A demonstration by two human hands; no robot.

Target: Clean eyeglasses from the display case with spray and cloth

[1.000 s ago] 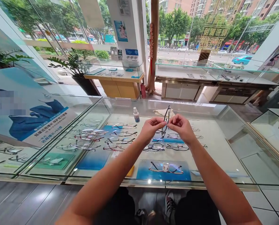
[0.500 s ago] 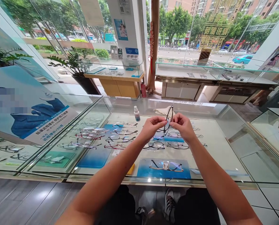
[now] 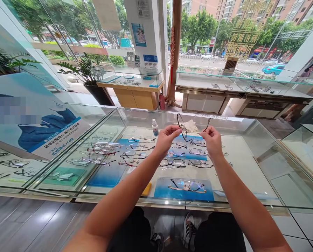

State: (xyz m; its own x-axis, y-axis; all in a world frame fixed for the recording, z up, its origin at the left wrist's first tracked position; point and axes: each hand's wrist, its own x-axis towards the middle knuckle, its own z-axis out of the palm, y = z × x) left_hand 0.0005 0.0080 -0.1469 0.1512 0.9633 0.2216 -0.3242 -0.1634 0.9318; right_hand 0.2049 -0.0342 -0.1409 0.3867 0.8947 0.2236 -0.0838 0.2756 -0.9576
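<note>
A pair of dark-rimmed eyeglasses [image 3: 185, 134] is held up above the glass counter between my two hands. My left hand [image 3: 167, 140] pinches the glasses at the rim side, its fingers closed. My right hand [image 3: 212, 140] is closed on a thin part near a temple arm, at the other side; the exact grip is partly hidden by the fingers. Behind the glasses a cream cloth [image 3: 190, 126] lies on the counter top. A small white spray bottle [image 3: 155, 128] stands upright just left of the cloth, beyond my left hand.
Several eyeglasses [image 3: 172, 163] lie in rows inside the glass showcase [image 3: 240, 196]. Nearer the front, one pair [image 3: 187, 186] rests on a blue card. A large printed sign [image 3: 35, 119] leans at the left. Other display cases [image 3: 131, 85] stand by the windows.
The glasses have turned, and my hands are farther apart, with my right hand moved right and slightly down. The cloth behind is more visible.
</note>
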